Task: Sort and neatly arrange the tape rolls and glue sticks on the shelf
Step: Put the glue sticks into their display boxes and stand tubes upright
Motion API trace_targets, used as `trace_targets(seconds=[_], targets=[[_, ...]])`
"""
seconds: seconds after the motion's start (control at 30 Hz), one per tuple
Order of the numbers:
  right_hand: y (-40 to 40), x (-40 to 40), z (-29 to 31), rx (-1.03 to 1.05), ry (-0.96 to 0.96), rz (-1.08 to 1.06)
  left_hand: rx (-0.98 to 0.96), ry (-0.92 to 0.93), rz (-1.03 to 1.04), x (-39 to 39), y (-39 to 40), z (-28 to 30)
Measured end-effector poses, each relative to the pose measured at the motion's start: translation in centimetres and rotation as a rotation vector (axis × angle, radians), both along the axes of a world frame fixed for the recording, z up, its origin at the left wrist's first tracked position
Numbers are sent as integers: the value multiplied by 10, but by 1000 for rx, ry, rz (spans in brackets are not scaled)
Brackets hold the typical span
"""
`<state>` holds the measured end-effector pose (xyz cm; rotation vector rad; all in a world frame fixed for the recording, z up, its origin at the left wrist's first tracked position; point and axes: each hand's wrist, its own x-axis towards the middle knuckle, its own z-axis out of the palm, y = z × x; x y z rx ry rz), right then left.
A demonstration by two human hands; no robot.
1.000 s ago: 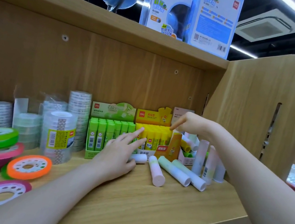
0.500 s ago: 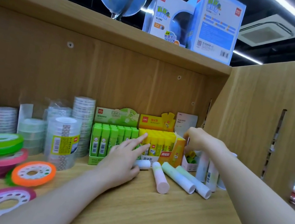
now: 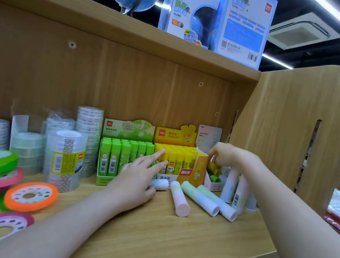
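The wooden shelf carries everything, its right end closed by an upright side panel. Toward the left end stand clear tape stacks, with flat coloured tape rolls lying nearer the front edge. Against the back wall, mid-shelf, sit two display boxes side by side — a green box and a yellow box, both filled with upright glue sticks. A small white box near the right end holds loose green and yellow sticks.

Three pastel sticks lie in front of the yellow box; a few more stand upright just beside the white box.

The left hand rests on the shelf before the boxes, two fingers stretched up against the yellow sticks, the others loosely over a white stick. The right hand hangs over the white box with fingers curled downward — whether they pinch anything cannot be told.
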<state>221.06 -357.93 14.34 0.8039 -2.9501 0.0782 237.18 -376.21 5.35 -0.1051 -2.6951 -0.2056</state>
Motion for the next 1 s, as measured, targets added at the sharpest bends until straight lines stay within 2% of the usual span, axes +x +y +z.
trace_targets(seconds=[0.1,0.17,0.27,0.33,0.4,0.5,0.63,0.9,1.0], targets=[[2,-1,-2,-49,-32,5,-3,4,2,0,-1,0],[4,-3,-2,-131,40,6,-7,3,2,0,0,0],[9,-7,6,-461,286,18,-9,1,0,0,0,0],[9,-1,17,-724,350,50,-4,1,-3,0,0,0],[9,7,29,-844,368,102,-6,0,0,0,0,0],[7,23,38,-831,374,150,-7,-2,2,0,1,0],[4,33,32,-625,339,162,2,-2,1,0,1,0],[2,41,37,-620,354,187,10,-1,0,0,0,0],[-3,44,32,-462,297,196,10,-5,1,0,1,0]])
